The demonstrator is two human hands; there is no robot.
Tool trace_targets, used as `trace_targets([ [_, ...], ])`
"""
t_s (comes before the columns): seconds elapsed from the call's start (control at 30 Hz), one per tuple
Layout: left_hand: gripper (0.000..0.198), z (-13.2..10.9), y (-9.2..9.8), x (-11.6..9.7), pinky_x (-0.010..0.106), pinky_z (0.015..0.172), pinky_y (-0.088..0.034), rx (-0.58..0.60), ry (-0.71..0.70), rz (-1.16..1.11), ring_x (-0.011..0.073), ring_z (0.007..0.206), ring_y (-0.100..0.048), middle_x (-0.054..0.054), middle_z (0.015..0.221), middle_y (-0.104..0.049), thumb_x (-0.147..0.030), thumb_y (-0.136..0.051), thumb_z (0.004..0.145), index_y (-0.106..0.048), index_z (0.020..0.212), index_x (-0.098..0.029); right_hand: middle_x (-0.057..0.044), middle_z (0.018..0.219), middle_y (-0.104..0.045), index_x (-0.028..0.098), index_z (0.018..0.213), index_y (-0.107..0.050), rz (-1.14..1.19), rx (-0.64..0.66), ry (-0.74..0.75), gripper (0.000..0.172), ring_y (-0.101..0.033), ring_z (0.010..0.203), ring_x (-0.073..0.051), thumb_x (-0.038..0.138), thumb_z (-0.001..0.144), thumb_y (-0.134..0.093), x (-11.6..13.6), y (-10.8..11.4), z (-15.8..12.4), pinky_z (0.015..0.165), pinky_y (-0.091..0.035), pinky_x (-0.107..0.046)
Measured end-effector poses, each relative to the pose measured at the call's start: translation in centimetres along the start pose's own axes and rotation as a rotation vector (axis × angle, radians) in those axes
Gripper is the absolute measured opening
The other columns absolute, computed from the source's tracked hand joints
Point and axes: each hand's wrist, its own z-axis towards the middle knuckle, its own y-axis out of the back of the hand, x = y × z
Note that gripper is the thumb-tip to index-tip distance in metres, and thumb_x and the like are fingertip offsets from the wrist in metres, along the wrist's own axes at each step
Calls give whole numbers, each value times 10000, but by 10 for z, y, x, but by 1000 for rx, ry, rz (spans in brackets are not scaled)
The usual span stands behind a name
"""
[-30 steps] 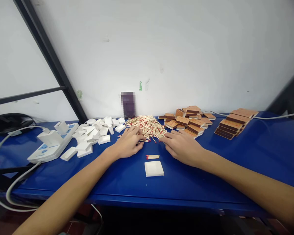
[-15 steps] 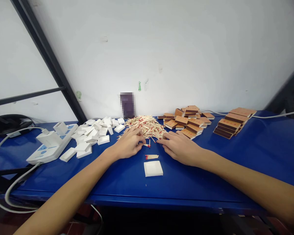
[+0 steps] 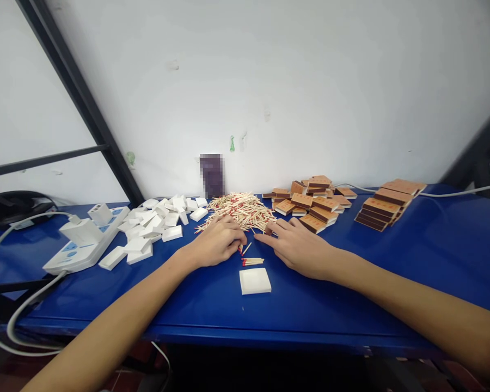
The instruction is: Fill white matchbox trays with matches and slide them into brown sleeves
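Left hand point(image 3: 218, 240): fingers curled, loose matches point(image 3: 247, 249) at their tips; grip cannot be told. Centre: match pile point(image 3: 245, 212) beyond; match row point(image 3: 253, 262) behind white box point(image 3: 255, 281). Right hand point(image 3: 304, 247): forefinger extended, others bent, hold unclear. Fingertips closer together than half a second earlier. Blue tabletop point(image 3: 310, 313); pale wall point(image 3: 330, 109) behind.

- Match pile point(image 3: 245, 212): pale cream sticks, red heads.
- Single tray point(image 3: 255, 281): plain white.
- Tray heap point(image 3: 155, 224): plain white.
- Matchbox heap point(image 3: 325, 203): orange-tan faces, dark brown sides; reddish face markings, apparently printed, too small to read.
- Tabletop point(image 3: 351, 313): solid blue.
- Power strip point(image 3: 77, 255): white, light-blue patches.
- Wall point(image 3: 330, 98): pale grey-white, green smears.
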Motion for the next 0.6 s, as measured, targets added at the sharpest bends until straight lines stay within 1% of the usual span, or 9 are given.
trace_targets([
  [0.07, 201, 0, 0, 0, 367, 889, -336, -4, -8, 8, 203, 927, -529, 18, 892, -664, -141, -483, 923, -671, 894, -209, -177, 1246, -582, 169, 1379, -518, -8, -5, 12, 460, -542, 1058, -305, 110, 931, -433, 0, -1, 0, 821, -379, -423],
  [0.2, 219, 0, 1, -3, 368, 891, -337, -7, -18, 8, 198, 926, -542, 17, 875, -674, -123, -474, 908, -678, 900, -203, -170, 1362, -537, 152, 1381, -513, -3, -30, 84, 480, -483, 1176, -342, 104, 908, -438, -1, -4, 0, 874, -376, -464],
  [0.27, 214, 0, 3, -5, 364, 882, -343, -12, -16, -5, 193, 919, -548, 17, 876, -675, -144, -474, 915, -679, 918, -204, -163, 1357, -554, 142, 1373, -512, 22, -31, 105, 487, -462, 1212, -329, 85, 895, -437, -2, -4, 0, 900, -366, -471],
  [0.37, 189, 0, 4, -8, 360, 866, -353, -34, -7, -12, 194, 899, -548, 16, 854, -664, -233, -488, 943, -675, 960, -208, -148, 1295, -609, 136, 1337, -539, 61, -33, 110, 477, -438, 1248, -312, 60, 875, -450, -3, -2, 0, 923, -341, -477],
  [0.47, 187, 0, 5, -9, 359, 863, -357, -37, 4, -15, 186, 872, -550, 11, 842, -652, -315, -516, 954, -668, 953, -205, -137, 1189, -662, 146, 1252, -605, 73, -55, 116, 385, -483, 1181, -301, 86, 899, -463, -2, 0, 1, 904, -328, -473],
  [0.53, 183, 0, 5, -9, 357, 859, -359, -25, 12, -19, 178, 856, -555, 6, 852, -652, -335, -540, 947, -666, 935, -203, -131, 1094, -686, 150, 1187, -643, 62, -71, 115, 311, -523, 1086, -287, 130, 931, -466, -2, 1, 1, 883, -324, -465],
  [0.6, 163, 1, 4, -9, 355, 855, -362, -20, 26, -15, 176, 845, -556, 2, 843, -648, -329, -563, 931, -666, 923, -204, -125, 1036, -690, 149, 1145, -661, 42, -84, 117, 271, -535, 1027, -279, 166, 941, -484, -1, 2, 2, 877, -318, -465],
])
